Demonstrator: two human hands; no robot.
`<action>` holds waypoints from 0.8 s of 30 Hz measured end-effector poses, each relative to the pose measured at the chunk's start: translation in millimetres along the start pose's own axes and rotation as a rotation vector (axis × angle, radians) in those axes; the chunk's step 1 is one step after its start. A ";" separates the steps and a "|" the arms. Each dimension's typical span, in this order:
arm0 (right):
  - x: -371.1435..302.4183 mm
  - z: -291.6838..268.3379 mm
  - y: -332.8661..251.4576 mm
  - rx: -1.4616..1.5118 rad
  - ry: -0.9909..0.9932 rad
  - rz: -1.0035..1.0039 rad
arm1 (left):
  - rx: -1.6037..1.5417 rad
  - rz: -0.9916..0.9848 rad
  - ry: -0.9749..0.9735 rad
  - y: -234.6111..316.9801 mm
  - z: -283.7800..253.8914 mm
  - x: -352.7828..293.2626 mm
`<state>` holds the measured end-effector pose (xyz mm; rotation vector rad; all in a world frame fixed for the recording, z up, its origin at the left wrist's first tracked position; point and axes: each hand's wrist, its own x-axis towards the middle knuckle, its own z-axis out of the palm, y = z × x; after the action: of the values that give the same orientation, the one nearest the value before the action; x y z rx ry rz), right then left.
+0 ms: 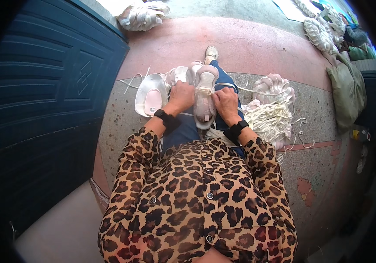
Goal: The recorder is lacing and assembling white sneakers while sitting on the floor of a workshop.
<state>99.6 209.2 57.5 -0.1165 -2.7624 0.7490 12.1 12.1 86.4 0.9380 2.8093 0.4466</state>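
Observation:
A pale pink and white sneaker upper (205,109) lies over my lap between my two hands, its toe pointing away from me. A cream shoelace (203,90) crosses its upper part. At the shoe's left side my left hand (181,97) is closed, the lace running in at its fingertips. On the other side my right hand (227,105) is curled with thumb and fingers together at the lace. What lies inside the fingers is partly hidden. Another length of lace stretches right across my jeans (181,133). More pale shoe uppers (179,75) sit just beyond my left hand.
At left lies a white shoe piece (142,95) with a pink insole (153,101). To the right are a heap of cream laces (267,120) and bundled uppers (275,85). A dark blue panelled door (56,83) stands left; a greenish sack (346,94) sits right.

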 end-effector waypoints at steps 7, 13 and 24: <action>2.2 8.8 1.1 -0.107 -0.031 -0.099 | -0.143 0.055 0.091 -0.8 10.3 9.0; -2.7 -5.3 -12.2 -0.258 -0.107 -0.153 | -0.284 -0.188 0.093 -3.6 9.5 9.4; 6.6 18.0 20.1 -0.147 -0.279 -0.164 | -0.012 -0.086 0.209 18.5 37.3 -16.7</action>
<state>88.2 218.9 34.1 0.1985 -3.0414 0.5558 44.3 24.8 57.9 0.8069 3.0152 0.5809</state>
